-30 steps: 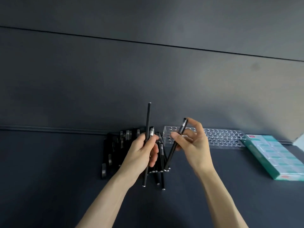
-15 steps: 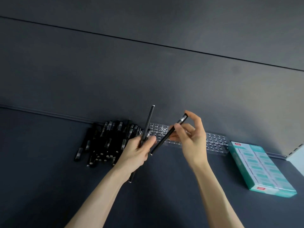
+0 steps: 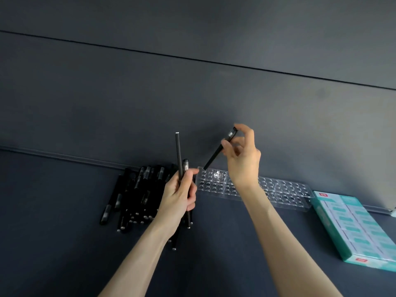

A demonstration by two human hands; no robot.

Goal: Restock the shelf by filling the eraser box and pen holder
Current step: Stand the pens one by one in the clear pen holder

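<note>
My right hand pinches a slim black pen, its tip at the left end of the clear plastic pen holder by the back edge of the dark shelf; my left hand grips more black pens.

A heap of pens lies on the shelf, left of and partly behind the left hand, which grips several upright pens. The pen holder sits along the back panel, starting just right of that hand and running under the wrist of the right hand. That hand pinches a slanted pen whose lower end meets the holder's left end. The eraser box lies right of both hands, beside the holder's right end.
</note>
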